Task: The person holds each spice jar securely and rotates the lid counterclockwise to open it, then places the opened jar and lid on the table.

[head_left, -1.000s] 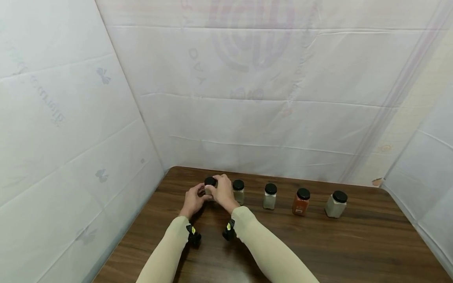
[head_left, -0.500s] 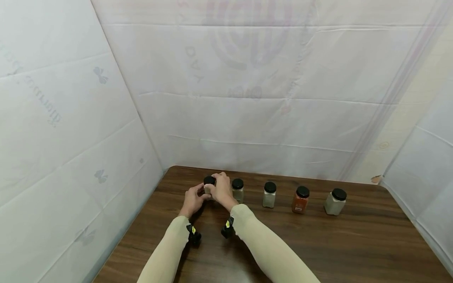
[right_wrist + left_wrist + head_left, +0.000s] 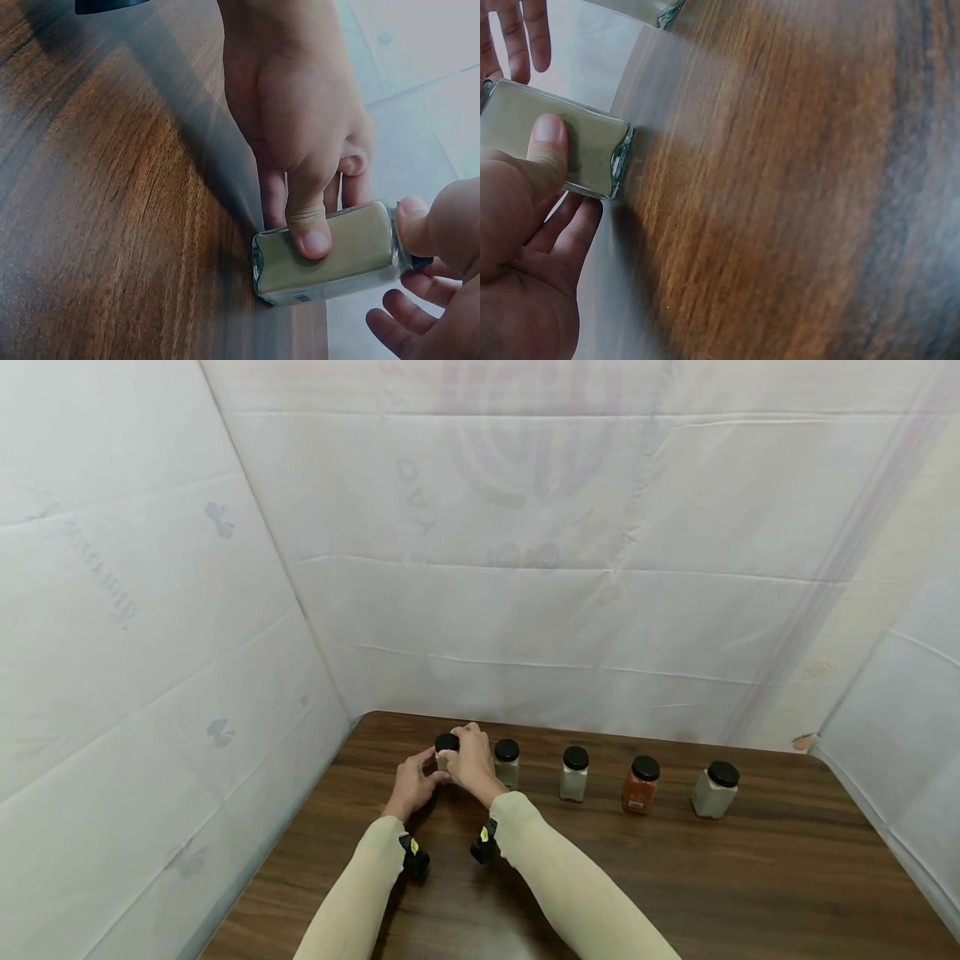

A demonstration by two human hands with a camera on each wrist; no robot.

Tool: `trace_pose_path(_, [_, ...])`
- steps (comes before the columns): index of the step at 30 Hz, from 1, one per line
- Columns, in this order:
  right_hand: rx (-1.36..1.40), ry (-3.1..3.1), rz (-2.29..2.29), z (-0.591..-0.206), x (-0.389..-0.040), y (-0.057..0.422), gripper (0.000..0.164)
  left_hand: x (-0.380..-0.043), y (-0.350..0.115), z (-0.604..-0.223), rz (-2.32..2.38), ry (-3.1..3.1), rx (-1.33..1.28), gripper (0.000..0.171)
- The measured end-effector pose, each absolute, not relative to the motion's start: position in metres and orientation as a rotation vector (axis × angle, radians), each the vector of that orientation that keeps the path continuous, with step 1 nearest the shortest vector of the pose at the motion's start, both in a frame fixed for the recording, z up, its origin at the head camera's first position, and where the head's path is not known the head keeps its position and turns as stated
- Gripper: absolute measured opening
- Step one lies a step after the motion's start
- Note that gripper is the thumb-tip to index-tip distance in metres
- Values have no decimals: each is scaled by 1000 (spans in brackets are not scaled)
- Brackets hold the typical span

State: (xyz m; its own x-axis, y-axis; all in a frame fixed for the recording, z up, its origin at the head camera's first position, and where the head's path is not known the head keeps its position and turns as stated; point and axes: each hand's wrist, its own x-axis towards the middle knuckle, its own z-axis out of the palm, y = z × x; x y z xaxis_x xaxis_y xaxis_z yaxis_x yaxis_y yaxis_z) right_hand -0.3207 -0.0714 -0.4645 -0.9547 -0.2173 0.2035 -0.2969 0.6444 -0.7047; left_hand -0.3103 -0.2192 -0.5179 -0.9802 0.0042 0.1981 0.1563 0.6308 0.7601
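Note:
A square clear jar (image 3: 442, 762) with a black lid (image 3: 447, 742) stands at the left end of a row on the wooden table, between both hands. My left hand (image 3: 412, 786) grips its lower body. In the left wrist view its thumb lies flat on a broad face of the jar (image 3: 589, 154), over greenish-tan contents. My right hand (image 3: 471, 763) holds the jar's top from the other side. The right wrist view has the right thumb (image 3: 413, 227) at the jar's shoulder; the fingers near the lid are partly hidden.
To the right stand a jar with greenish contents (image 3: 507, 771), a pale jar (image 3: 573, 783), an orange-red jar (image 3: 638, 795) and another pale jar (image 3: 712, 799), all black-lidded. Sheeted white walls (image 3: 480, 610) surround the brown table (image 3: 675, 893) at its back and sides.

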Motion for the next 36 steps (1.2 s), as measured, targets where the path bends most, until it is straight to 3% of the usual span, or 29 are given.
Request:
trace_pose_path(14, [444,-2838,1142,-463,-321,-71,47,-311,-220,-518,-1277,-2677,-141,60])
trace_pose_path(22, [383,-2689,1246,-466,-313,-66,61,-310,-221,-523,-1219,-2661,-166,58])
trace_pose_path(36, [343,-2529,1305,-471,-308,-71,47,-310,-220,-521,-1231,-2657,-174,58])
